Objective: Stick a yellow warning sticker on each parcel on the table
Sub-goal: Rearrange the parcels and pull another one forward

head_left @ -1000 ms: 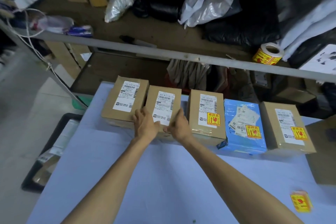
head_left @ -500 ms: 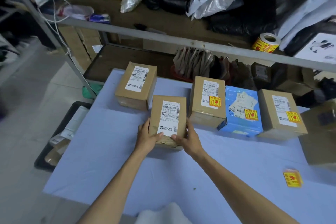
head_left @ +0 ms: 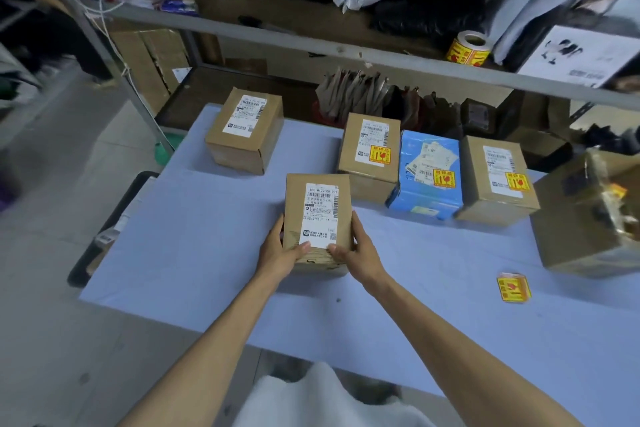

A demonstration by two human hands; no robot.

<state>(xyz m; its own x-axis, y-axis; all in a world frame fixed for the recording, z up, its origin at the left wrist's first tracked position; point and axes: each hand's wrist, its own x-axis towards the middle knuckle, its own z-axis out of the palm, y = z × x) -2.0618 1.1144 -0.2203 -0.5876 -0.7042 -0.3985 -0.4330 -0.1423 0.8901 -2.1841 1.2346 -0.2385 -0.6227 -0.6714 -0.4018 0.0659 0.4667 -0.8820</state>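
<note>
A brown cardboard parcel [head_left: 318, 215] with a white shipping label and no yellow sticker stands on the pale blue table [head_left: 194, 253]. My left hand [head_left: 282, 253] grips its left side and my right hand [head_left: 356, 250] grips its right side, thumbs on top. Behind it a second brown parcel [head_left: 244, 130] at far left has no sticker. A brown parcel [head_left: 369, 152], a blue parcel [head_left: 427, 177] and another brown parcel [head_left: 497, 177] each carry a yellow warning sticker. A small stack of yellow stickers [head_left: 513, 288] lies on the table at right.
A larger cardboard box [head_left: 588, 218] sits at the table's right edge. A roll of yellow stickers [head_left: 468, 48] stands on the shelf rail behind. A black tray [head_left: 104, 229] with papers is on the floor at left. Bags and boxes fill the shelves.
Both hands pulled the second parcel out of the row and toward me, nearer the table's middle. The other parcels stayed in place.
</note>
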